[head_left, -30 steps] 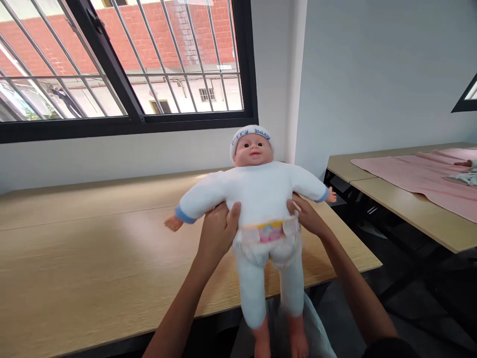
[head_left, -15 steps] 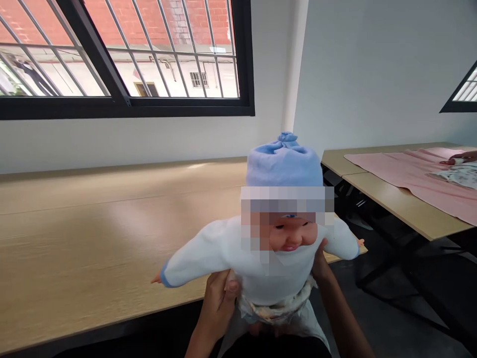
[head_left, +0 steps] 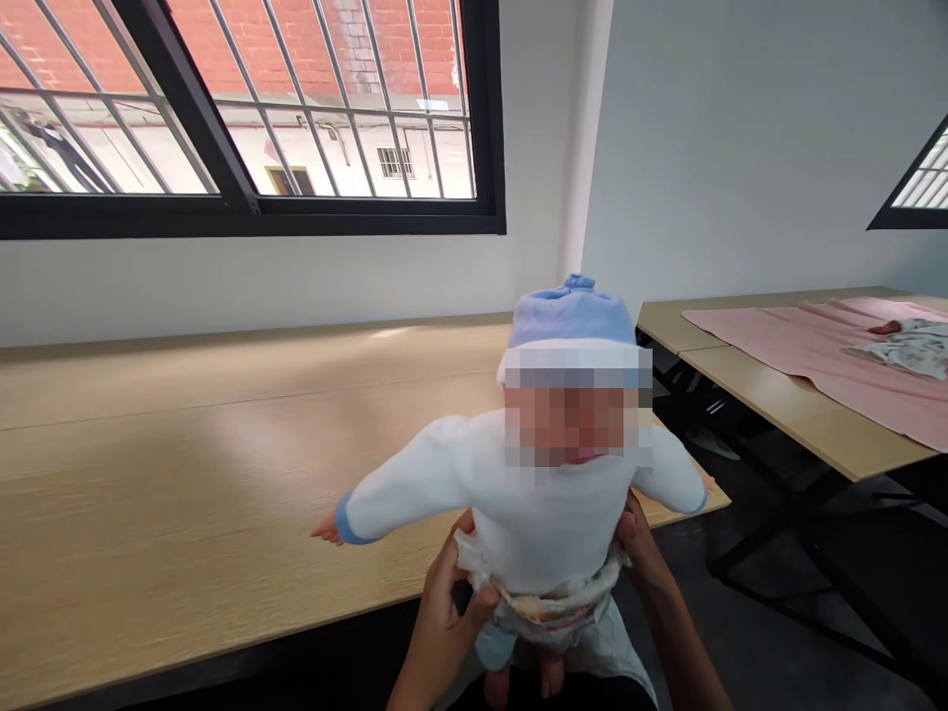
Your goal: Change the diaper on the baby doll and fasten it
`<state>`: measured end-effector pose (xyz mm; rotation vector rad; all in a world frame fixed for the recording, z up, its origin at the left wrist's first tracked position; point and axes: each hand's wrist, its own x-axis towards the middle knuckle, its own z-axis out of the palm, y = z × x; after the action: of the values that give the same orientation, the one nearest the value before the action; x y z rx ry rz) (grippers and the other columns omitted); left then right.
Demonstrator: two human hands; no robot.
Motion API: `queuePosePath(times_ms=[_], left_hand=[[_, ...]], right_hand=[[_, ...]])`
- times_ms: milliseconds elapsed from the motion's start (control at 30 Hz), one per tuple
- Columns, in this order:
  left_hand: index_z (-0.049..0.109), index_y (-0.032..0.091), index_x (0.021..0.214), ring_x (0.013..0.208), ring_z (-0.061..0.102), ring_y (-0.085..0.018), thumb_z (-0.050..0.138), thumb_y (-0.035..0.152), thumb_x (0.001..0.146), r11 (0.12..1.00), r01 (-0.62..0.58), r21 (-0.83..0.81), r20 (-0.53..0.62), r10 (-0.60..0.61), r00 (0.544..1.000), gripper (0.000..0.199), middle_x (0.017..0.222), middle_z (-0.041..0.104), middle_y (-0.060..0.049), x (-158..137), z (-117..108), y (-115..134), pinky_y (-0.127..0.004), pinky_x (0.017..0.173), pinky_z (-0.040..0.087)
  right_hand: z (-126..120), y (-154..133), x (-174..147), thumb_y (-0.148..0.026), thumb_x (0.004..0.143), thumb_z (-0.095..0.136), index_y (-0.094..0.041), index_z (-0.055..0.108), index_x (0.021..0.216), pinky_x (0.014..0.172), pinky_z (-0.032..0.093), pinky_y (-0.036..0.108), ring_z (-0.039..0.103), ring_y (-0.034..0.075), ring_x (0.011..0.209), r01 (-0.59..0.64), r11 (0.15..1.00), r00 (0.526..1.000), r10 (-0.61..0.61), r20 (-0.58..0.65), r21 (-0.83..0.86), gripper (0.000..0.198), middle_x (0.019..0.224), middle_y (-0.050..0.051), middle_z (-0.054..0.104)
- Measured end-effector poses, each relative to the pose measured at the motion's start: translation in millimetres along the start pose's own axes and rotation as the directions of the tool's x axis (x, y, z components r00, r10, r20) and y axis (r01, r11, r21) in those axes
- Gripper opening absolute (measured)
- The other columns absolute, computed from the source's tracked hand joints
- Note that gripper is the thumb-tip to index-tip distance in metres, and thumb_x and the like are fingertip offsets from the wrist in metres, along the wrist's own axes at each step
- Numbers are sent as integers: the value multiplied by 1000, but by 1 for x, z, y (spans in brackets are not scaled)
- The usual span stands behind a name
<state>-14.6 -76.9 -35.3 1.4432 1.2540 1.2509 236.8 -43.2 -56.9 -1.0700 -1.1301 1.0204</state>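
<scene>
A baby doll [head_left: 548, 523] in a white long-sleeved top with blue cuffs is upright over my lap, facing me, arms spread. It wears a blue knitted-looking cap [head_left: 574, 318] with a white brim, and its face is blurred out. Round its waist sits a diaper [head_left: 552, 610] with a coloured front band; two small bare feet show below. My left hand [head_left: 453, 602] is closed on the diaper's edge at the picture's left, thumb on the front. On the other side, my right hand [head_left: 638, 541] grips the doll at the waist by the diaper, its fingers partly hidden.
A light wooden table [head_left: 185, 494] stretches along the wall in front and to the left. At right, another table [head_left: 836, 434] carries a pink cloth [head_left: 785, 346] with a patterned garment [head_left: 908, 348] on it. A barred window [head_left: 348, 109] is above.
The doll has tipped back, its face turned further up. My left hand has shifted from its side onto the diaper edge. The doll's feet show more.
</scene>
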Motion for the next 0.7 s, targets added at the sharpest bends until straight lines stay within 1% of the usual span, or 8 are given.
queuePosePath(times_ms=[100,200,367,533,600,633,667,700], left_hand=[[51,18,130,114,58,-34,69,63,61,999,-16,-28,-9,16,1000,84,126,61,-16,0,4,1,-43,91,50],[51,18,129,116,56,-35,73,61,58,998,-32,-56,-25,31,999,86,126,60,-16,-4,1,-7,-43,93,49],[46,20,133,120,53,-33,75,54,63,991,-104,-79,-55,100,993,84,133,54,-16,-11,0,-16,-42,95,48],[48,20,129,109,60,-28,72,45,70,982,-189,-12,-185,184,965,68,123,57,-14,-11,8,-1,-37,85,53],[48,21,127,111,58,-28,72,44,71,962,-263,80,-238,274,932,65,122,56,-14,-12,9,4,-39,87,52],[49,22,125,112,56,-28,73,45,71,939,-315,137,-269,341,901,64,120,56,-13,-14,9,4,-40,88,51],[50,22,123,111,56,-28,74,45,70,908,-371,193,-308,415,856,62,118,55,-11,-16,9,4,-41,89,51],[51,23,118,107,56,-26,76,45,68,864,-434,254,-362,501,786,60,113,55,-9,-20,8,3,-41,87,51]], right_hand=[[5,-8,-3,-79,64,55,-19,69,85,75,53,37,63,27,83,96,994,995,-96,-13,-43,65,86,11,69],[7,-15,-6,-75,68,55,-18,68,81,68,53,33,62,25,77,110,992,994,-108,29,-68,60,78,9,68],[8,-23,-8,-74,71,53,-18,68,84,72,53,33,63,25,80,138,986,990,-137,22,-95,59,83,9,69],[9,-22,-8,-69,73,57,-18,68,91,77,53,33,63,25,86,156,984,987,-158,-18,-87,55,87,9,69],[9,-21,-8,-68,73,57,-18,68,89,76,53,33,63,25,85,158,984,987,-160,-19,-76,54,86,8,69],[9,-20,-8,-68,74,57,-18,68,87,75,52,33,63,24,84,160,984,987,-161,-19,-76,53,85,8,68],[9,-20,-8,-67,74,57,-18,68,85,74,52,32,62,24,82,160,984,987,-162,-16,-83,52,83,8,68],[9,-21,-8,-67,74,57,-18,67,82,73,52,32,62,23,80,161,983,987,-162,-10,-92,51,80,7,67]])
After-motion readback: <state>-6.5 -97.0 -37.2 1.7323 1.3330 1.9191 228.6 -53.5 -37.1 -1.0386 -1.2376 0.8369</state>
